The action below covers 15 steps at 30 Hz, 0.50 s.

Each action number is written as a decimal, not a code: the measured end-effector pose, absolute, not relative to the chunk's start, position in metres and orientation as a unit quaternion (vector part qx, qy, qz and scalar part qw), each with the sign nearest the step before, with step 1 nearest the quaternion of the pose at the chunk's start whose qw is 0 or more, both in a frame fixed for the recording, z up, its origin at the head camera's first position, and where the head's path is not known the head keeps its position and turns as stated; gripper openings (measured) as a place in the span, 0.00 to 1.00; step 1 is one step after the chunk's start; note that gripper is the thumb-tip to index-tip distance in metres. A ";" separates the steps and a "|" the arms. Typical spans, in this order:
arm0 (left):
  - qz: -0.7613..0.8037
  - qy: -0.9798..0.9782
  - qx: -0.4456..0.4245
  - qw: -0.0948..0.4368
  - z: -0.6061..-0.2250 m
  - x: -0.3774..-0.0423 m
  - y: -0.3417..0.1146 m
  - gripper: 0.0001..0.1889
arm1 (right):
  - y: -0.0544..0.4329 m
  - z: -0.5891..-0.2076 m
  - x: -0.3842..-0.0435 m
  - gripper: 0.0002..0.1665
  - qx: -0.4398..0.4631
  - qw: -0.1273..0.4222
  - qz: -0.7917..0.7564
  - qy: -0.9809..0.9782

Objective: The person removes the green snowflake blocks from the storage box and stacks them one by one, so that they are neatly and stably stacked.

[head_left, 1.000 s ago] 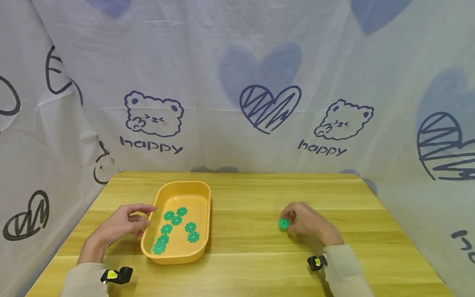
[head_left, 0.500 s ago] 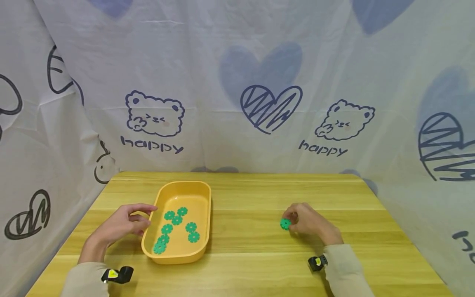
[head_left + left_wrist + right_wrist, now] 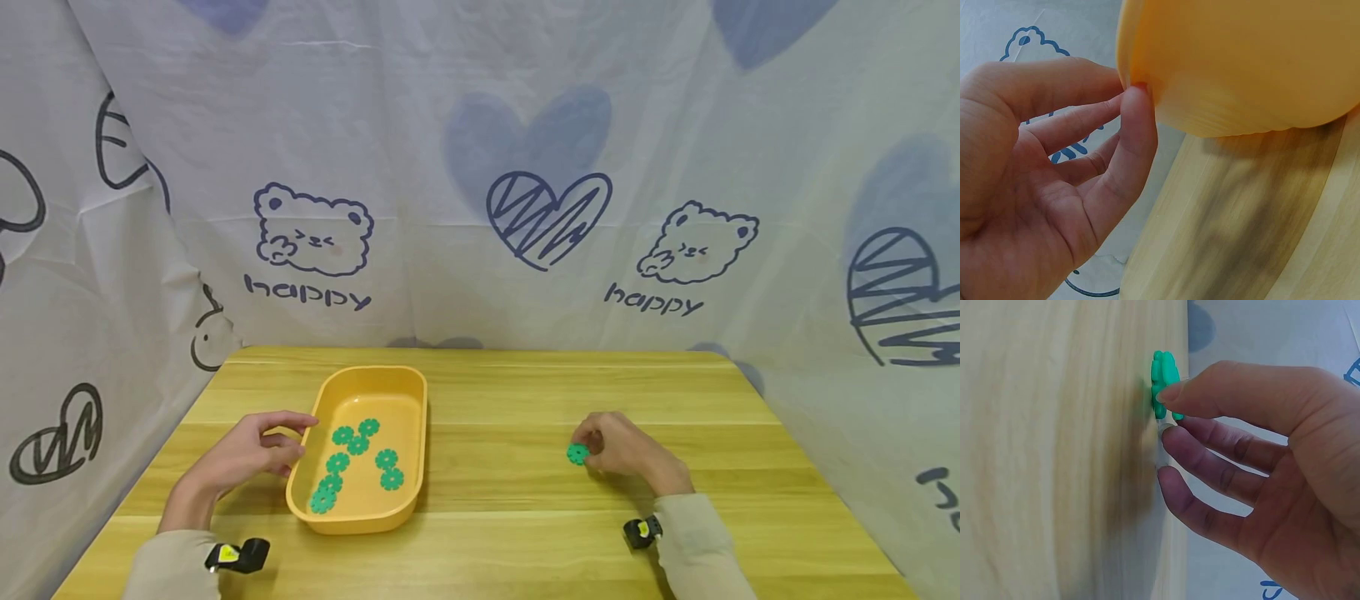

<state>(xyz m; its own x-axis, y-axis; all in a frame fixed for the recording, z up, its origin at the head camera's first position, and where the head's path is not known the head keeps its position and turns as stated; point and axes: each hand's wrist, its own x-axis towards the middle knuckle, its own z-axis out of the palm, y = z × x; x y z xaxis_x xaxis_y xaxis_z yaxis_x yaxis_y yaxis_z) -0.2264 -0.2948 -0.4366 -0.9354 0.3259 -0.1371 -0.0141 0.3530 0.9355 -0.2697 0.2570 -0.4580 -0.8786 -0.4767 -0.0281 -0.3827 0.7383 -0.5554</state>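
Note:
On the left, my left hand (image 3: 243, 454) pinches the side rim of a yellow plastic tray (image 3: 420, 417) between thumb and fingers. In the left wrist view the fingertips (image 3: 1138, 103) meet at the tray's edge. Green flower-shaped notched discs (image 3: 386, 458) lie scattered over the tray's floor, some overlapping. My right hand (image 3: 622, 446), low over the table at the right, pinches a green notched disc (image 3: 577, 453) between thumb and index finger. The right wrist view shows this green disc (image 3: 1163, 381) nearly edge-on, in what looks like two layers, with the other fingers loosely bent below it.
A wooden table (image 3: 495, 533) carries the tray and stretches between both hands. White cloth (image 3: 450, 292) printed with hearts and bears hangs behind and along both sides. Each wrist wears a small black camera (image 3: 238, 555).
The disc in the right hand has tilted to lie flatter, and that hand has shifted very slightly. The left hand and the tray stay as they were.

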 end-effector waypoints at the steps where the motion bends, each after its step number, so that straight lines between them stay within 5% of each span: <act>1: 0.560 0.809 0.097 0.151 -0.437 -0.227 -0.295 0.30 | 0.257 -0.458 -0.270 0.15 -0.232 0.085 -0.279 0.928; 15: 0.559 0.809 0.100 0.151 -0.436 -0.227 -0.295 0.30 | 0.258 -0.460 -0.271 0.15 -0.234 0.084 -0.270 0.930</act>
